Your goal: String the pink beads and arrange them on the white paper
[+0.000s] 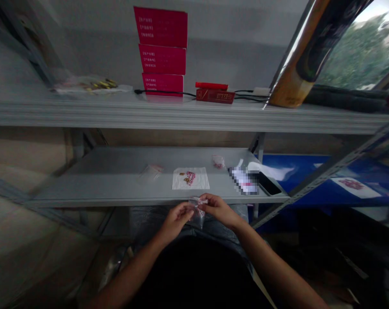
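Observation:
Between my two hands, just in front of the shelf edge, is a small clear plastic zip bag (198, 218). My left hand (179, 218) pinches the bag's left side between thumb and fingers. At the upper right of the bag, my right hand (217, 209) is closed on its top edge. What lies inside the bag is too small to make out. Beyond the hands, a white sheet (199, 185) lies on the grey shelf, with small pink and gold-brown pieces (190, 177) on it. A clear bag holding small pink pieces (218, 162) sits behind it to the right.
More clear bags (152, 171) lie left on the lower shelf (94, 176). Two phones, one black (269, 184), rest at its right end. The upper shelf (117, 116) carries stacked red boxes (162, 60), cables and a tall can (289, 90). A metal post (336, 159) slants at right.

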### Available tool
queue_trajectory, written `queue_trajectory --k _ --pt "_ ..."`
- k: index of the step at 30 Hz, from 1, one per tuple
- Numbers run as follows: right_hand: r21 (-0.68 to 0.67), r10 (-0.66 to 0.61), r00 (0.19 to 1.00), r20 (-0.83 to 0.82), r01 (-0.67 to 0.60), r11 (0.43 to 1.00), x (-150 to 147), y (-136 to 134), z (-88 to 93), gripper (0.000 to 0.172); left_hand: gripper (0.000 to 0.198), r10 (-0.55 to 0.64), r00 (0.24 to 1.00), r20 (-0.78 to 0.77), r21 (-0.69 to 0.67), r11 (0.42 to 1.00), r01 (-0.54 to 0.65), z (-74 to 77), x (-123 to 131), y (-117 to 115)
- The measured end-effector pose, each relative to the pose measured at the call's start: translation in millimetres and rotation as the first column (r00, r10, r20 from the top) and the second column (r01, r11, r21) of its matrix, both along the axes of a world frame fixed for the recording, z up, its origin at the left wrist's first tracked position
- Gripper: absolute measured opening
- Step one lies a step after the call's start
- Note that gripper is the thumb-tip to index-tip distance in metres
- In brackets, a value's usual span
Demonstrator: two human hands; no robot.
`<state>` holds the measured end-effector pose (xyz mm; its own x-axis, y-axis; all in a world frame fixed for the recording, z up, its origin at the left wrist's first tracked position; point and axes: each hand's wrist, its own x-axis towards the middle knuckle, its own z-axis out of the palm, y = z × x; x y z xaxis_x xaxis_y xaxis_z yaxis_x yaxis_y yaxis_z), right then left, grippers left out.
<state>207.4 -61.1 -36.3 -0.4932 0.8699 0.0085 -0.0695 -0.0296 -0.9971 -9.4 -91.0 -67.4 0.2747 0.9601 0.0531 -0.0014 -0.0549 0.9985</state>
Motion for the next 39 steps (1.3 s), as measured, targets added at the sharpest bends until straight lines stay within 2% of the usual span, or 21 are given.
queue_trajectory --k 3,6,9,13,18,21,23,25,27,29,30,33,35,37,39 --pt "0.018 -0.028 1.0 -0.009 0.028 0.999 -8 -3 -9.4 0.031 0.026 -0.053 0.997 -0.063 -0.017 0.998 0.052 -4.5 -2 1" --pt "0.084 -0.061 0.997 0.039 0.058 0.995 -9 -2 -11.1 0.032 0.026 -0.091 0.989 -0.114 -0.002 0.996 0.092 -4.8 -9 8" --pt "0.116 -0.043 0.994 0.098 0.032 0.993 -10 -3 -11.5 0.032 0.028 -0.075 0.988 -0.136 0.018 0.997 0.078 -3.0 -18 16" --pt "0.094 -0.05 0.991 0.127 0.038 0.995 -9 -6 -13.9 0.027 0.025 -0.005 0.98 -0.197 0.058 0.998 0.017 0.8 -25 18" --pt "-0.065 -0.047 0.999 0.019 0.048 0.997 -6 -16 -15.7 0.03 0.023 0.089 0.942 -0.325 0.2 0.979 -0.023 6.6 -24 8" --pt "-0.197 -0.071 0.993 -0.096 0.051 0.979 -6 -21 -15.4 0.032 0.025 0.099 0.878 -0.468 0.349 0.934 0.08 10.3 -22 1" --pt "-0.282 -0.096 0.982 -0.16 0.048 0.958 -8 -23 -15.2 0.033 0.034 0.136 0.842 -0.522 0.437 0.891 0.127 12.5 -21 -2" --pt "-0.349 -0.121 0.972 -0.2 0.045 0.936 -10 -23 -15.4 0.035 0.041 0.216 0.834 -0.508 0.511 0.855 0.09 14.8 -20 -4" --pt "-0.384 -0.128 0.968 -0.215 0.037 0.923 -12 -22 -15.6 0.035 0.03 0.289 0.836 -0.467 0.551 0.834 0.019 17.4 -18 -4" --pt "-0.381 -0.101 0.973 -0.209 0.014 0.925 -15 -20 -15.7 0.035 0.013 0.279 0.844 -0.457 0.521 0.853 0.0 20.3 -15 -4" --pt "-0.364 -0.079 0.977 -0.199 0.001 0.931 -16 -20 -15.9 0.033 0.011 0.24 0.852 -0.465 0.48 0.877 0.014 21.7 -13 -3" --pt "-0.27 -0.015 0.989 -0.148 -0.026 0.963 -19 -21 -18.0 0.03 0.018 0.069 0.891 -0.449 0.317 0.945 0.086 23.3 -7 -3" --pt "-0.197 0.03 0.994 -0.103 -0.05 0.979 -21 -23 -20.9 0.031 0.027 -0.033 0.926 -0.376 0.206 0.971 0.119 20.5 -4 -3" --pt "-0.132 0.076 0.996 -0.052 -0.083 0.988 -21 -25 -23.7 0.032 0.036 -0.086 0.95 -0.301 0.109 0.986 0.124 14.9 -1 -5" --pt "-0.093 0.101 0.995 0.002 -0.101 0.991 -21 -27 -24.9 0.034 0.042 -0.085 0.961 -0.263 0.054 0.993 0.103 8.9 1 -6"
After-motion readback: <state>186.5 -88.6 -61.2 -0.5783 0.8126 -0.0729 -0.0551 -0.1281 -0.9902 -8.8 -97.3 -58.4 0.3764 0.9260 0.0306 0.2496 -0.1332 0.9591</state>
